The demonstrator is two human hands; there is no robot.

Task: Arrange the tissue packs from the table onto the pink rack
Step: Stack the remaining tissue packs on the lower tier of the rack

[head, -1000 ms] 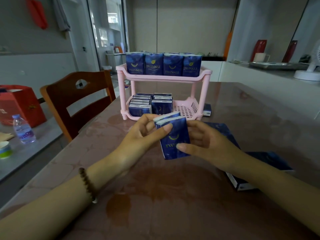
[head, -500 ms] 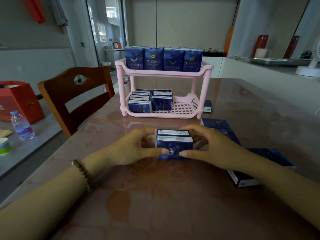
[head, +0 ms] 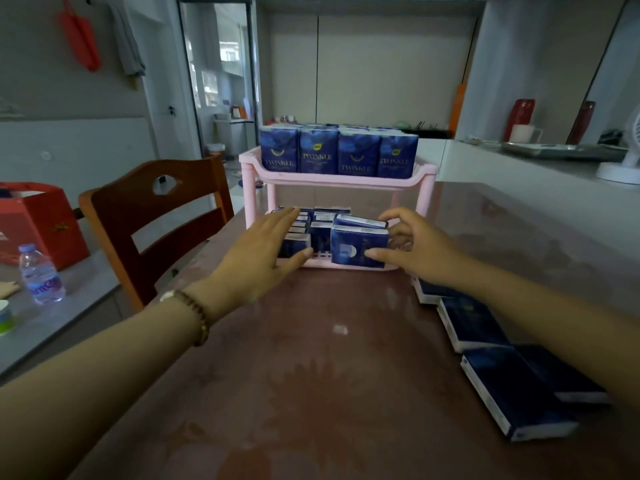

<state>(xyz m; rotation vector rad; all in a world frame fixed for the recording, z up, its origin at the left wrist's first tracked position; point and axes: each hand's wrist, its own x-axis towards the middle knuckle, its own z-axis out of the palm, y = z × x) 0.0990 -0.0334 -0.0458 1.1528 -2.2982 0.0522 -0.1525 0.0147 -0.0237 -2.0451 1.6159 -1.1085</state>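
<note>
Pinching a pair of tissue packs [head: 358, 245], thumb in front and fingers curled behind, the right hand [head: 415, 247] holds them at the front of the pink rack [head: 332, 181]'s lower shelf. The left hand [head: 263, 258] lies flat and open against the shelved stacks [head: 298, 233], likely steadying them. The packs are soft blue blocks in glossy film, and the shelf is slotted plastic. Spare packs [head: 512, 389] lie on the desk [head: 311, 375], right of the rack.
</note>
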